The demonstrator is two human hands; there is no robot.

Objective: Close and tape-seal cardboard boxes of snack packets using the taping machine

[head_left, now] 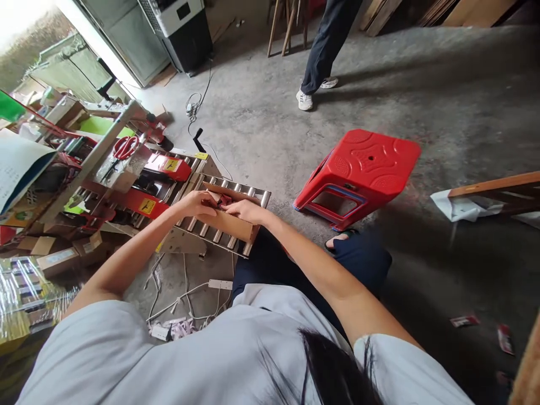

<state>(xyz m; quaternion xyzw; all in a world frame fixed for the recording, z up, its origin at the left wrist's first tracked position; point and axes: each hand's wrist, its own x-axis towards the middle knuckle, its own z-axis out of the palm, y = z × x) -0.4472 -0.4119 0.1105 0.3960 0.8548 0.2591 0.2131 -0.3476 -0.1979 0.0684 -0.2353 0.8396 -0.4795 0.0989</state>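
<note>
A long, narrow cardboard box [230, 225] lies open on a short roller conveyor [265, 199]. My left hand [197, 205] is at the box's left end, fingers curled over into the opening and thumb by the near wall. Reaching in from the right, my right hand [247, 212] has its fingers bent down inside, partly hidden by the near wall. Between the fingertips shows a small dark red item [224, 200], too small to name. Both hands look closed, but what each one pinches is hidden.
A taping machine with red parts [179, 169] adjoins the conveyor's left, with scissors [125, 147] on top. A red plastic stool [371, 160] stands to the right. Cables and a power strip [220, 284] lie below. Another person's legs [327, 48] are farther back.
</note>
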